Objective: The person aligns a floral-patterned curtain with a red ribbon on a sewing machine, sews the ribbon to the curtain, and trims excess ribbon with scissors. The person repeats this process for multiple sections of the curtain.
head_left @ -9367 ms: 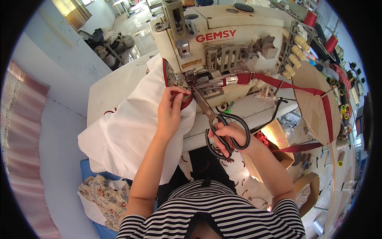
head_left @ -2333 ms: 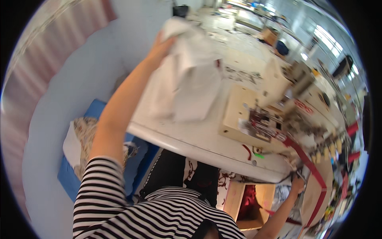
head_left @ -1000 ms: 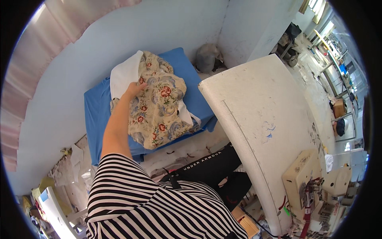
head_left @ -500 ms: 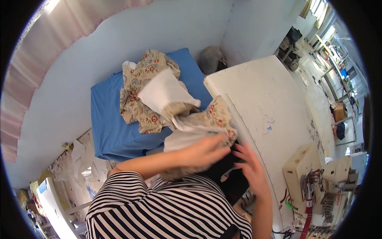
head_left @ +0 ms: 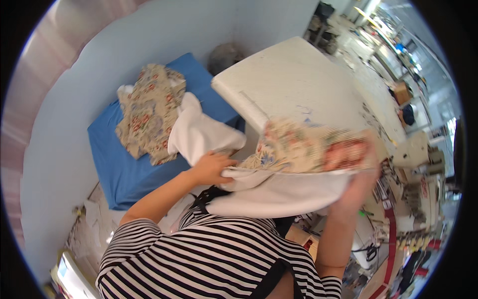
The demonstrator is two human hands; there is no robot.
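A floral beige fabric piece with a white underside (head_left: 298, 147) is stretched between my hands, in front of my chest and partly over the white table's near edge. My left hand (head_left: 211, 168) is closed on its left part, where the fabric bunches. At its right end my right hand (head_left: 362, 182), smeared by motion, grips the edge with the fingers partly hidden. From my left hand a white part of cloth (head_left: 199, 129) spreads left onto the blue-covered stand (head_left: 107, 172). More floral fabric (head_left: 147, 112) lies in a crumpled heap there.
The white table (head_left: 279, 70) reaches away ahead to the right. A sewing machine (head_left: 416, 152) stands at the right, with a red strap (head_left: 391, 236) and black scissors (head_left: 371, 252) nearer me. A grey bag (head_left: 224, 56) sits by the wall.
My hands have moved apart, the right one out to the right, drawing the floral fabric wide between them. The white cloth part has turned and sunk lower. The view has shifted right.
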